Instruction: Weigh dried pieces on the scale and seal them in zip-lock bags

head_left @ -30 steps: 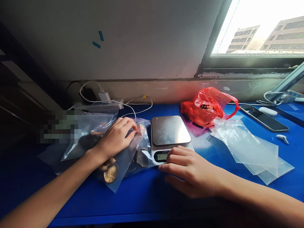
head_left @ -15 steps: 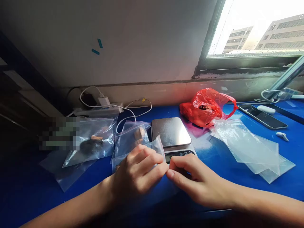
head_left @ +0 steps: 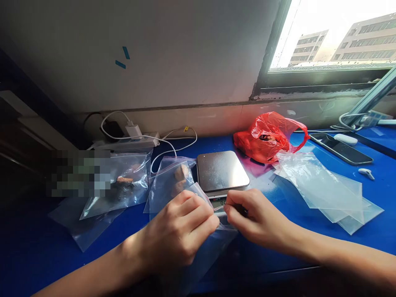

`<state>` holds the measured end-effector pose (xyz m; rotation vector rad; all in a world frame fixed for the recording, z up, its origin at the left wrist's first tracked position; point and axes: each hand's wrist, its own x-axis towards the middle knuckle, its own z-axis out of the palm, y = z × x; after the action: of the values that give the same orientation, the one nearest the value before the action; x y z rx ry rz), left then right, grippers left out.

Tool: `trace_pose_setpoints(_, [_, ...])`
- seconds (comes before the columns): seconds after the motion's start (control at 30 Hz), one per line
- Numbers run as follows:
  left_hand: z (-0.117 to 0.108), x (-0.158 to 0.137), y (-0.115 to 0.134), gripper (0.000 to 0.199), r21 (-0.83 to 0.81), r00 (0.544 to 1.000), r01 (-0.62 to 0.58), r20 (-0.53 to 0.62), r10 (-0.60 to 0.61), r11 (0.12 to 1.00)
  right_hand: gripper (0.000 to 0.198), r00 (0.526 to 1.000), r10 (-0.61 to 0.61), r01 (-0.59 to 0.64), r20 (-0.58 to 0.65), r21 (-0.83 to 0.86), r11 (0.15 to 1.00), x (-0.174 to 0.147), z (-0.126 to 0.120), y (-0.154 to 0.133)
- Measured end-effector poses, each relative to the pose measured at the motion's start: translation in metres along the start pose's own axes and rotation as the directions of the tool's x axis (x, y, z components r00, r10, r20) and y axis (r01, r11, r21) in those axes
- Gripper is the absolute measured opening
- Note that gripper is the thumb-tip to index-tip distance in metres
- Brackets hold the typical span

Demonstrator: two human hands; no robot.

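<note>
The clear bag (head_left: 212,251) hangs in front of the scale (head_left: 222,171). The person's left hand (head_left: 185,227) grips its top edge; the right hand (head_left: 253,216) pinches that edge farther along, presumably tensioning the mouth. Filled bags (head_left: 168,181) lie left, flat bags (head_left: 321,185) right, apparently to separate them.

Lit from far right through window (head_left: 334,37), blown out there. Near-black at far left and along near side. Glaring off scale plate (head_left: 222,171). Pixelated at left. Stretched toward corners.
</note>
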<state>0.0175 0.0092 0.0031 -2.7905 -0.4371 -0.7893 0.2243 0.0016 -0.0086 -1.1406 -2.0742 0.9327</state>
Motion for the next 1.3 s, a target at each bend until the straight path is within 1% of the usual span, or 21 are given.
trace_pose_setpoints(0.07, [0.001, -0.002, -0.001, 0.019, 0.003, 0.999, 0.027, -0.033, -0.027, 1.000, 0.017, 1.000, -0.027, 0.027, 0.009, -0.016, 1.000, 0.001, 0.000, 0.000])
trace_pose_setpoints(0.13, [0.003, -0.004, -0.001, 0.014, 0.012, 0.996, 0.032, -0.081, -0.031, 0.999, 0.015, 0.996, -0.081, 0.082, 0.027, -0.029, 0.996, 0.000, 0.000, -0.001])
trace_pose_setpoints(0.2, [0.004, -0.005, -0.001, 0.009, 0.040, 0.995, 0.050, -0.094, -0.046, 0.998, 0.015, 0.990, -0.137, 0.138, 0.021, -0.053, 0.989, -0.002, 0.002, -0.002])
trace_pose_setpoints(0.33, [0.003, -0.007, -0.006, 0.010, 0.122, 0.984, 0.178, -0.030, -0.175, 0.977, 0.014, 0.980, -0.200, 0.200, 0.006, -0.097, 0.975, -0.004, 0.003, -0.001])
trace_pose_setpoints(0.47, [-0.007, -0.007, -0.018, 0.012, 0.174, 0.968, 0.249, -0.008, -0.251, 0.953, 0.015, 0.984, -0.179, 0.181, 0.022, -0.117, 0.977, -0.005, 0.001, 0.000])
trace_pose_setpoints(0.53, [-0.013, -0.007, -0.024, 0.013, 0.180, 0.961, 0.270, 0.018, -0.277, 0.946, 0.013, 0.980, -0.198, 0.195, -0.013, -0.137, 0.971, -0.006, 0.001, -0.001])
trace_pose_setpoints(0.6, [-0.017, -0.006, -0.027, 0.013, 0.158, 0.957, 0.280, 0.038, -0.289, 0.947, 0.006, 0.963, -0.254, 0.236, -0.085, -0.177, 0.955, -0.008, 0.001, -0.003])
trace_pose_setpoints(0.67, [-0.020, -0.006, -0.027, 0.015, 0.118, 0.956, 0.285, 0.034, -0.291, 0.951, 0.019, 0.935, -0.337, 0.305, -0.109, -0.235, 0.923, -0.010, 0.001, -0.006])
trace_pose_setpoints(0.73, [-0.020, -0.006, -0.026, 0.016, 0.089, 0.956, 0.291, 0.010, -0.293, 0.953, 0.018, 0.915, -0.400, 0.369, -0.051, -0.292, 0.882, -0.013, 0.000, -0.007])
trace_pose_setpoints(0.8, [-0.020, -0.006, -0.025, 0.017, 0.084, 0.954, 0.298, -0.007, -0.299, 0.951, 0.015, 0.907, -0.420, 0.402, 0.012, -0.321, 0.858, -0.015, 0.000, -0.007])
trace_pose_setpoints(0.83, [-0.020, -0.006, -0.025, 0.017, 0.088, 0.953, 0.303, -0.013, -0.303, 0.949, 0.016, 0.904, -0.427, 0.409, 0.020, -0.331, 0.851, -0.016, 0.000, -0.007])
trace_pose_setpoints(0.93, [-0.021, -0.007, -0.027, 0.015, 0.090, 0.950, 0.312, -0.038, -0.310, 0.946, 0.030, 0.884, -0.467, 0.429, -0.018, -0.364, 0.826, -0.018, 0.001, -0.006])
trace_pose_setpoints(1.0, [-0.022, -0.008, -0.026, 0.015, 0.077, 0.950, 0.310, -0.062, -0.305, 0.948, 0.032, 0.880, -0.473, 0.420, -0.042, -0.396, 0.817, -0.018, 0.003, -0.005])
trace_pose_setpoints(1.13, [-0.021, -0.010, -0.024, 0.012, 0.068, 0.953, 0.296, -0.087, -0.290, 0.953, 0.017, 0.911, -0.411, 0.363, -0.038, -0.400, 0.841, -0.015, 0.007, -0.001])
trace_pose_setpoints(1.2, [-0.021, -0.011, -0.028, 0.012, 0.072, 0.950, 0.311, -0.065, -0.306, 0.948, 0.010, 0.916, -0.400, 0.364, -0.017, -0.378, 0.851, -0.013, 0.006, 0.000])
trace_pose_setpoints(1.3, [-0.023, -0.013, -0.038, 0.011, 0.045, 0.937, 0.350, 0.001, -0.351, 0.936, 0.013, 0.916, -0.401, 0.378, -0.012, -0.306, 0.874, -0.011, 0.000, -0.003])
